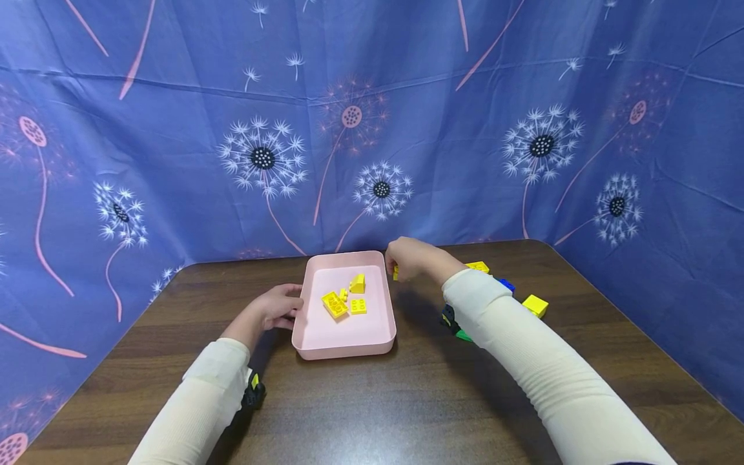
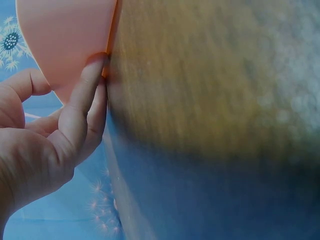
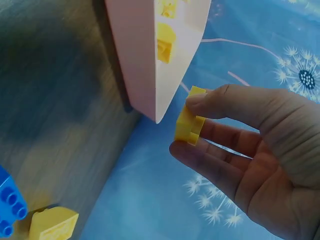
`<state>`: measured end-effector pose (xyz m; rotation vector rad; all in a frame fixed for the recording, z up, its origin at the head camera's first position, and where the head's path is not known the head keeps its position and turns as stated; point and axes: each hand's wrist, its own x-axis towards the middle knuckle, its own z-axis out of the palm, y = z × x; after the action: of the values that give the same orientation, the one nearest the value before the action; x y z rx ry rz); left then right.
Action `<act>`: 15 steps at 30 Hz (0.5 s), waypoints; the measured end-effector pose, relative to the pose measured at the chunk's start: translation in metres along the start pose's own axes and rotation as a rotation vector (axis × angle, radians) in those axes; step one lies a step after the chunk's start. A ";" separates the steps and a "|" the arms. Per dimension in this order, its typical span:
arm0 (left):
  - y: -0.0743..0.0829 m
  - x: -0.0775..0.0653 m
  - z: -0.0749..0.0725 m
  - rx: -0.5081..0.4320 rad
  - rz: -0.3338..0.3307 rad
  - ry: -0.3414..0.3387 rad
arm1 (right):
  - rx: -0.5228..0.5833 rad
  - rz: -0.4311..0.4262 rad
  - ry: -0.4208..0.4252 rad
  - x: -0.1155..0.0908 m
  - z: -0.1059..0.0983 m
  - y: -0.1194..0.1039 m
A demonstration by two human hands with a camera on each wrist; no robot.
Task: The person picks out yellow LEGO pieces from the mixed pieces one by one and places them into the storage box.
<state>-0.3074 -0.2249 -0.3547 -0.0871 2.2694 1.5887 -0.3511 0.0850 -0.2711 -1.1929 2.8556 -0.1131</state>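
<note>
beside the right edge of the tray [image 1: 344,354], pinches a yellow block [image 3: 186,124] in the right hand [image 1: 409,259], touches the left edge with a loose left hand [image 1: 276,307]; seemingly loading, likely needs clearing the rim.

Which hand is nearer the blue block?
Right. The right hand is left of the blue block, right of the tray; the left hand is farther off, at the tray's left side.
</note>
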 end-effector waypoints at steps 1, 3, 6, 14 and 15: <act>0.000 0.000 0.000 0.000 0.001 0.000 | -0.007 -0.008 0.001 0.002 -0.001 -0.002; 0.000 0.001 0.000 0.001 -0.001 0.000 | -0.017 -0.006 -0.005 0.005 -0.003 -0.007; -0.001 0.002 -0.001 0.003 -0.005 0.000 | -0.030 0.004 -0.021 0.009 -0.005 -0.014; -0.002 0.002 -0.001 0.011 -0.010 0.003 | -0.021 0.039 -0.074 0.019 -0.008 -0.032; -0.002 0.002 -0.001 0.010 -0.011 0.005 | -0.022 0.042 -0.078 0.020 -0.008 -0.034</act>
<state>-0.3088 -0.2261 -0.3570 -0.1005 2.2767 1.5728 -0.3416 0.0467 -0.2601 -1.1146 2.8193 -0.0335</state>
